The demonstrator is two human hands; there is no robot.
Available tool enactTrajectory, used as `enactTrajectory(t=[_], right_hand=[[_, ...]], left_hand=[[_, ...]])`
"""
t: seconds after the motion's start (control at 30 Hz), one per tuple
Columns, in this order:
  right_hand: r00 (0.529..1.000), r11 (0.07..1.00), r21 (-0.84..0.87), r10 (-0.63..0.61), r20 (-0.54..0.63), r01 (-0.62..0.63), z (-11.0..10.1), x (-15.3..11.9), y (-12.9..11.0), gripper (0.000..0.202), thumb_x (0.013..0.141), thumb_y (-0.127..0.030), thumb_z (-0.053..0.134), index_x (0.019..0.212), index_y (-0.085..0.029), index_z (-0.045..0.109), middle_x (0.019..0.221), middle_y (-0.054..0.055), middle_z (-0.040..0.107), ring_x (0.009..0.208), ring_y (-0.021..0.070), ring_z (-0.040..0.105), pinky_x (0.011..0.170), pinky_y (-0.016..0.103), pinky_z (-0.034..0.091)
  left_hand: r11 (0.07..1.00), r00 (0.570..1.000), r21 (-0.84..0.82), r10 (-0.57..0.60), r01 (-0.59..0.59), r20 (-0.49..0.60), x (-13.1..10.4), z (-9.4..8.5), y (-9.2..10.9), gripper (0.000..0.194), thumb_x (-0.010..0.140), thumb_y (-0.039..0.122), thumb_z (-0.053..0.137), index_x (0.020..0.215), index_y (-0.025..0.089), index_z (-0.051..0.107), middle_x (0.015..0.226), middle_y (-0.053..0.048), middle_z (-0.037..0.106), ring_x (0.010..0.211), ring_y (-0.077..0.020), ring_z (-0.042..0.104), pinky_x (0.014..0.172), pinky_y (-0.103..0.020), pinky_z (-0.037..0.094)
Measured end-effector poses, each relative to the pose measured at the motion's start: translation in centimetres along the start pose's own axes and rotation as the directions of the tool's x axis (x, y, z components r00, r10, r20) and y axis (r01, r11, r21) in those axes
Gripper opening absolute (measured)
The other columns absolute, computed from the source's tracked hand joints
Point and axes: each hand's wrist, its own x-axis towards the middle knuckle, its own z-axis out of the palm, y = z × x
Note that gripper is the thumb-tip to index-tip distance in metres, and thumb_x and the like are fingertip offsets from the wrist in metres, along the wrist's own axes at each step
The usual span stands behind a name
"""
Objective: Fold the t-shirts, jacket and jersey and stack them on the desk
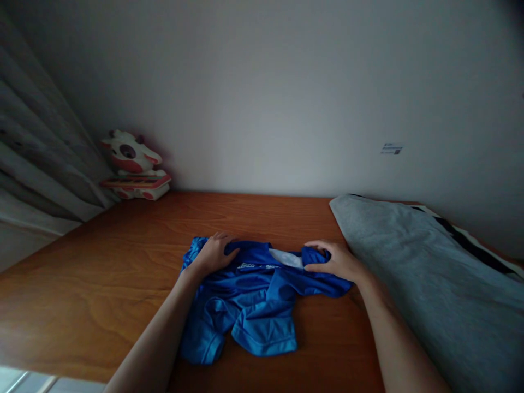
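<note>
A blue garment lies rumpled on the wooden surface, with a short-sleeved top part, white lettering across it and a pale patch at the neck. Lighter blue short legs spread toward me; whether they are a separate piece I cannot tell. My left hand rests on the left side of the top, fingers laid over the cloth and thumb apart. On the right, my right hand pinches a raised fold of the blue cloth beside the neck, between thumb and fingers.
A grey cloth with a black and white edge covers the right side of the wooden surface. At the back left corner sits a cow-shaped toy keyboard, near a pale curtain. A wall closes off the back.
</note>
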Motion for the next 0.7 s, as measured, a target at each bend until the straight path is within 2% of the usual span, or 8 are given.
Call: enactTrajectory(t=[0.07, 0.13, 0.23, 0.3, 0.4, 0.5, 0.6, 0.7], right_hand=[[0.998, 0.998, -0.033, -0.046, -0.04, 0.045, 0.2, 0.2, -0.2, 0.029, 0.079, -0.049, 0.075, 0.099, -0.028, 0.079, 0.097, 0.004, 0.076, 0.09, 0.025, 0.07, 0.086, 0.038, 0.054], [0.976, 0.993, -0.081, -0.096, -0.195, 0.081, 0.3, 0.6, -0.6, 0.022, 0.087, -0.046, 0.067, 0.093, -0.028, 0.078, 0.092, 0.006, 0.074, 0.088, 0.025, 0.07, 0.088, 0.039, 0.054], [0.847, 0.982, -0.151, -0.175, -0.502, 0.113, 0.3, 1.1, -1.4, 0.02, 0.092, -0.041, 0.061, 0.096, -0.027, 0.075, 0.099, 0.008, 0.069, 0.1, 0.0269, 0.067, 0.098, 0.042, 0.05], [0.779, 0.972, -0.176, -0.231, -0.582, 0.157, 0.3, 1.2, -1.5, 0.015, 0.092, -0.036, 0.059, 0.091, -0.026, 0.071, 0.113, 0.011, 0.068, 0.115, 0.0282, 0.063, 0.107, 0.045, 0.045], [0.844, 0.974, -0.099, -0.224, -0.488, 0.202, 1.0, 1.1, -0.7, 0.013, 0.087, -0.033, 0.063, 0.097, -0.025, 0.062, 0.133, 0.012, 0.064, 0.124, 0.0277, 0.06, 0.107, 0.046, 0.045], [0.941, 0.993, -0.014, -0.114, -0.318, 0.116, 1.9, 0.9, 0.8, 0.046, 0.081, -0.039, 0.069, 0.122, -0.024, 0.055, 0.125, 0.011, 0.069, 0.096, 0.0231, 0.067, 0.09, 0.042, 0.054], [0.969, 0.996, -0.067, -0.072, -0.236, 0.057, 2.4, 0.9, 1.7, 0.055, 0.081, -0.04, 0.068, 0.132, -0.024, 0.058, 0.097, 0.004, 0.071, 0.076, 0.0202, 0.062, 0.08, 0.038, 0.054], [0.967, 0.986, -0.154, -0.092, -0.236, 0.056, 2.4, 1.1, 1.8, 0.042, 0.085, -0.038, 0.063, 0.124, -0.025, 0.068, 0.079, 0.001, 0.063, 0.077, 0.0214, 0.062, 0.081, 0.037, 0.053]], left_hand=[[0.999, 0.998, -0.028, -0.037, 0.035, -0.052, 0.1, -0.1, -0.1, 0.027, 0.092, 0.039, 0.055, 0.102, 0.023, 0.075, 0.098, -0.01, 0.072, 0.098, -0.0265, 0.066, 0.097, -0.039, 0.051], [0.993, 0.97, -0.086, -0.099, 0.082, -0.222, 0.3, -0.5, 0.2, 0.029, 0.095, 0.04, 0.05, 0.1, 0.023, 0.073, 0.098, -0.009, 0.07, 0.098, -0.0252, 0.065, 0.095, -0.037, 0.051], [0.971, 0.827, -0.203, -0.218, 0.128, -0.518, 0.4, -1.1, 0.4, 0.031, 0.099, 0.039, 0.043, 0.111, 0.023, 0.068, 0.109, -0.008, 0.068, 0.106, -0.0238, 0.063, 0.099, -0.036, 0.05], [0.966, 0.769, -0.228, -0.237, 0.121, -0.594, 0.4, -1.4, 0.2, 0.033, 0.1, 0.034, 0.04, 0.116, 0.021, 0.065, 0.113, -0.009, 0.068, 0.109, -0.0241, 0.063, 0.101, -0.038, 0.049], [0.989, 0.85, -0.119, -0.139, 0.091, -0.508, 0.2, -1.3, -0.3, 0.034, 0.094, 0.02, 0.039, 0.112, 0.021, 0.068, 0.115, -0.01, 0.069, 0.113, -0.026, 0.061, 0.104, -0.042, 0.047], [0.994, 0.958, 0.069, -0.067, 0.089, -0.279, -0.1, -1.0, -0.4, 0.038, 0.083, 0.013, 0.045, 0.108, 0.024, 0.071, 0.118, -0.01, 0.069, 0.115, -0.0294, 0.06, 0.103, -0.047, 0.045], [0.978, 0.994, 0.209, -0.002, 0.026, -0.113, -0.4, -0.9, 0.0, 0.05, 0.075, 0.017, 0.056, 0.122, 0.027, 0.069, 0.123, -0.011, 0.067, 0.115, -0.0334, 0.057, 0.101, -0.05, 0.044], [0.969, 0.996, 0.247, 0.03, -0.008, -0.085, -0.4, -1.0, 0.4, 0.048, 0.076, 0.024, 0.061, 0.122, 0.031, 0.072, 0.121, -0.011, 0.065, 0.115, -0.0345, 0.055, 0.1, -0.052, 0.044]])
